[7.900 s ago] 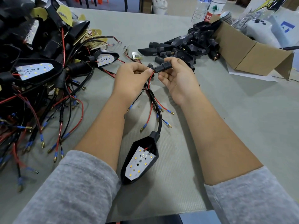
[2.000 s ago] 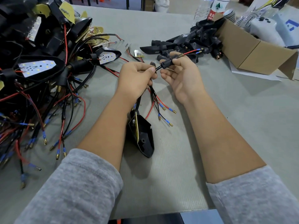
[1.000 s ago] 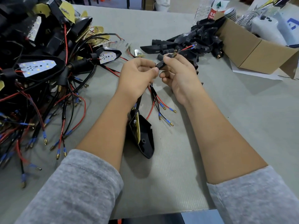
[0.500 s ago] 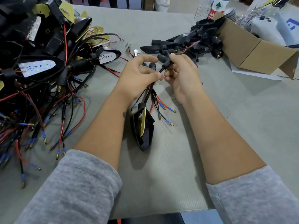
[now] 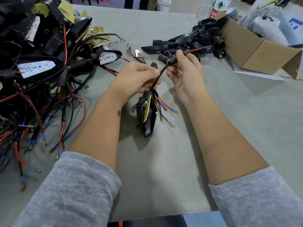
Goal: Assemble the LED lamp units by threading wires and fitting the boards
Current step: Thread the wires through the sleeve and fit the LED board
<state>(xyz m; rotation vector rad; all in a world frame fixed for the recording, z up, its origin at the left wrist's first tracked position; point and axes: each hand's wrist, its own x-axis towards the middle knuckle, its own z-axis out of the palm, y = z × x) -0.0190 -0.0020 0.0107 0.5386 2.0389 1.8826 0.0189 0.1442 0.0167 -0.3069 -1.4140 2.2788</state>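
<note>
A black lamp housing (image 5: 147, 115) with a yellow-backed LED board edge showing hangs tilted just above the table, below my hands. Its black sleeved cable (image 5: 158, 77) runs up between them. My left hand (image 5: 136, 77) pinches that cable near the housing. My right hand (image 5: 185, 71) grips a black threaded stem (image 5: 174, 60); red and black wires (image 5: 199, 49) come out of its far end. Loose wires with blue sleeves and gold tips (image 5: 165, 110) lie under the hands.
A big heap of assembled lamps and wires (image 5: 36, 71) fills the left side. Loose black stems and housings (image 5: 188, 45) lie at the back, beside an open cardboard box (image 5: 255, 51). Bottles (image 5: 213, 9) stand behind it.
The lamp housing has been drawn up closer to my hands as more wire has come through the stem. My right hand has shifted slightly right and back.
</note>
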